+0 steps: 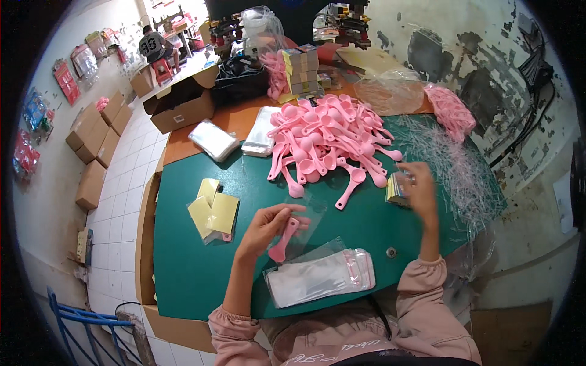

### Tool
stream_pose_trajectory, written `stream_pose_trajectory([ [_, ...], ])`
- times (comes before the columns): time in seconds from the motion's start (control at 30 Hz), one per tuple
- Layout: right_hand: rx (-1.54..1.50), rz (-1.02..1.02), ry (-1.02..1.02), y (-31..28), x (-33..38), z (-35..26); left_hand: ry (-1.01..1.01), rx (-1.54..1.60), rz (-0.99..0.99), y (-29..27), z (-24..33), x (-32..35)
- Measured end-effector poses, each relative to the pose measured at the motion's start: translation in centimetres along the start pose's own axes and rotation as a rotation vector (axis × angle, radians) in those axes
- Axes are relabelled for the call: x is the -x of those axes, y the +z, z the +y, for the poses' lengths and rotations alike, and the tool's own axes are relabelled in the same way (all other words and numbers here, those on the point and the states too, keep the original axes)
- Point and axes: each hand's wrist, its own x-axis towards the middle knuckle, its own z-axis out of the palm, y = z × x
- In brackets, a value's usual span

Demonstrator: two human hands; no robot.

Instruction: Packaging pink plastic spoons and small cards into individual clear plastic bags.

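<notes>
My left hand [266,229] is closed on a clear plastic bag [312,218] with a pink measuring spoon [280,247] in it, bowl end toward me. My right hand [420,188], smeared by motion, is over a small stack of cards [392,194] with yellow edges. Whether its fingers hold a card cannot be made out. Beyond both hands lies a large heap of pink measuring spoons [323,135], with one loose spoon [350,185] at its near side. Close to my body rests a pile of clear resealable bags [317,277].
Left on the green table [177,256] are bagged yellow cards [223,211]. Two more bag stacks [213,141] [261,131] lie farther back. Shredded clear plastic [448,168] covers the right side. An open carton [182,105] stands far left; a person [157,47] sits in the background.
</notes>
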Motion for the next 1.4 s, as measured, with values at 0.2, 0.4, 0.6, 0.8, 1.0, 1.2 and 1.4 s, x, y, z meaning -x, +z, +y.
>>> stream_pose_trajectory([
  [0.2,0.466,0.054,0.259,-2.9,-0.3,6.8,-0.016,-0.091,-0.028,-0.3,0.0,0.0],
  [0.4,0.746,0.369,0.041,-2.8,0.4,2.4,-0.011,-0.231,-0.076,-0.7,1.0,0.0],
  [0.6,-0.332,-0.158,-0.124,2.9,1.0,-4.6,-0.078,-0.293,-0.126,-0.5,1.0,-1.2],
  [0.8,-0.392,-0.57,-0.144,5.4,1.2,-6.3,0.027,-0.391,-0.102,-0.9,0.2,-1.4],
  [1.0,-0.409,-0.234,-0.044,5.5,-0.7,-4.6,-0.035,-0.314,-0.102,-0.5,1.1,-1.1],
  [1.2,-0.576,-0.385,-0.119,8.1,1.2,-4.4,-0.036,-0.323,0.001,-1.3,0.0,-1.1],
  [1.4,-0.405,-0.539,-0.224,7.4,1.3,-4.6,-0.057,-0.371,0.019,-0.6,0.3,-1.1],
])
